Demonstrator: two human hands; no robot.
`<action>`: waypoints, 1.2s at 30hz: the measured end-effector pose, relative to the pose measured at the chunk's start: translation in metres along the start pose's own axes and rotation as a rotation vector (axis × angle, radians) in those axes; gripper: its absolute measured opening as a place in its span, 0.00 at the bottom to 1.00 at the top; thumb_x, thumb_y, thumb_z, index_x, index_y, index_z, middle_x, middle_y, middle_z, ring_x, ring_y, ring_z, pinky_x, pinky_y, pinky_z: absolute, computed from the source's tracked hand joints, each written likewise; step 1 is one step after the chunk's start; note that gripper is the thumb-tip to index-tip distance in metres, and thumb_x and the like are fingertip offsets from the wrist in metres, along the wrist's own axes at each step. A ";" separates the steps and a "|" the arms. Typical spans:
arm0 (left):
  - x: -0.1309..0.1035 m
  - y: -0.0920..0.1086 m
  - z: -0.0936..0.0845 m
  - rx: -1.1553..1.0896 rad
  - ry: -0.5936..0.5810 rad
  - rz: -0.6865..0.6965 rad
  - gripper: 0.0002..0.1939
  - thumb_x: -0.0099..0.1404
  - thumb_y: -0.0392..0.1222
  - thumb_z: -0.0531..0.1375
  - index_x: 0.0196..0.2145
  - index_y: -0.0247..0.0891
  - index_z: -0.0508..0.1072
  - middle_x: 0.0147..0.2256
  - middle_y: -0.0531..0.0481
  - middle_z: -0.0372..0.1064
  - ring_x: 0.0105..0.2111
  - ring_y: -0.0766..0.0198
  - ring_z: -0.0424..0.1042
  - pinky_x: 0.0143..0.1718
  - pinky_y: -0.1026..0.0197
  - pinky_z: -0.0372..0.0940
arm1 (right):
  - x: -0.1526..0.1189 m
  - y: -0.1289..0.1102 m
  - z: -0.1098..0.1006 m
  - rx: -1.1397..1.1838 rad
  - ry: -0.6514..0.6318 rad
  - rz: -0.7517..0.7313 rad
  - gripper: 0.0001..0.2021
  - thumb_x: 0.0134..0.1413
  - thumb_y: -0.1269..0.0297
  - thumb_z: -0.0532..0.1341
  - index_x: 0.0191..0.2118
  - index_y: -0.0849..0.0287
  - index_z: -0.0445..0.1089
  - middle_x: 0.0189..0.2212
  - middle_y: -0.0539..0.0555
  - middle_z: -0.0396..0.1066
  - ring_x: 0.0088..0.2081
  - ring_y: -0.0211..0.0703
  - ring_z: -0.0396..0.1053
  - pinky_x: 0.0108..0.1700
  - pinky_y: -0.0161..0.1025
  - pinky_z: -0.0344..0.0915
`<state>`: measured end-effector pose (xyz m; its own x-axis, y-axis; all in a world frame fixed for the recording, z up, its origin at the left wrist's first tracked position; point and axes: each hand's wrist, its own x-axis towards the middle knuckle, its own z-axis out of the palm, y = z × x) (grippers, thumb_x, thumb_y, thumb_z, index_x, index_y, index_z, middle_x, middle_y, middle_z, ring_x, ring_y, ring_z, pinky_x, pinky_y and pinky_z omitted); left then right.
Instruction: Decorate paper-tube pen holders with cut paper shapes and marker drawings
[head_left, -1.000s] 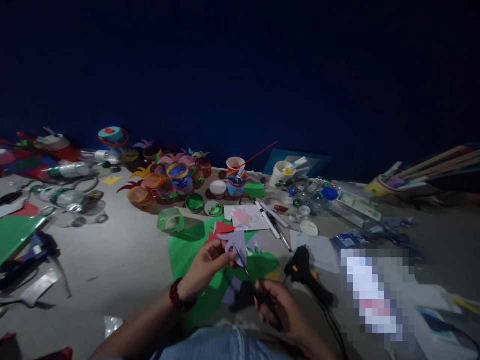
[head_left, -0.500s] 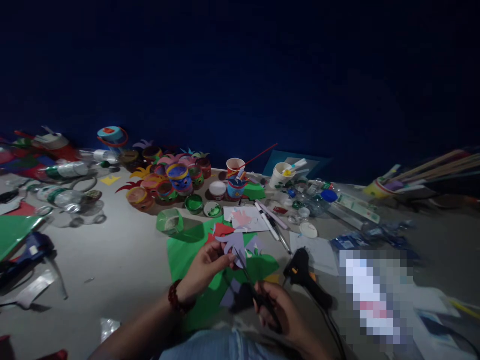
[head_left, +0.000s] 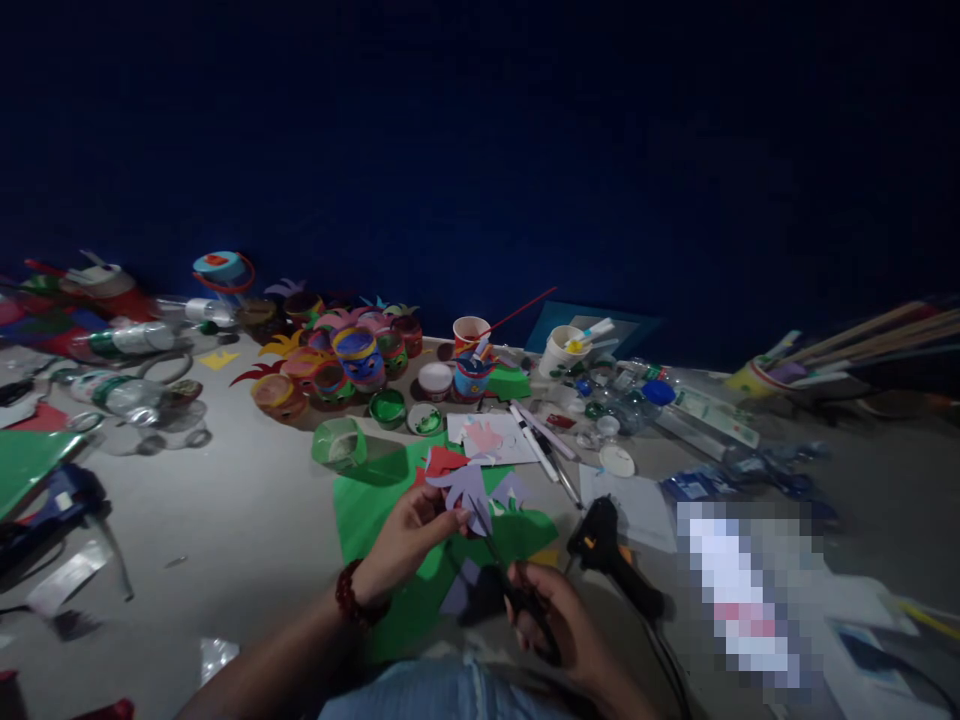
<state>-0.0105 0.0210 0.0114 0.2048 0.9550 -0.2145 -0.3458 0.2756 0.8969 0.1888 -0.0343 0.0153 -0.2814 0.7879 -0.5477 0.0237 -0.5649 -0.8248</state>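
Note:
Between its thumb and fingers, my left hand pinches a purple paper piece with pointed fringes. My right hand is closed round the dark handles of a pair of scissors, whose blades reach up to the lower edge of the purple paper. Both hands are above a green sheet on the table. Beside it lie red paper and purple scraps. How far the blades are apart is too small to tell.
Decorated cups cluster behind on the left, near an open green paint jar. A black glue gun lies right of my right hand. Pens, plastic bottles and a cup of sticks are around.
The purple paper has tilted slightly in my left hand, its fringes shifting a little. Both hands stay in nearly the same place.

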 end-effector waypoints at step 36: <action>0.003 -0.008 -0.001 -0.004 -0.015 0.032 0.12 0.54 0.45 0.71 0.30 0.34 0.77 0.28 0.50 0.75 0.29 0.64 0.72 0.35 0.64 0.68 | 0.010 0.020 0.003 0.051 0.021 -0.066 0.32 0.30 0.27 0.64 0.23 0.55 0.62 0.16 0.43 0.58 0.18 0.33 0.53 0.22 0.32 0.53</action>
<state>-0.0084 0.0222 0.0034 0.2067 0.9618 -0.1795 -0.3562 0.2449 0.9018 0.1833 -0.0384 -0.0065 -0.2604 0.8285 -0.4958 -0.0429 -0.5229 -0.8513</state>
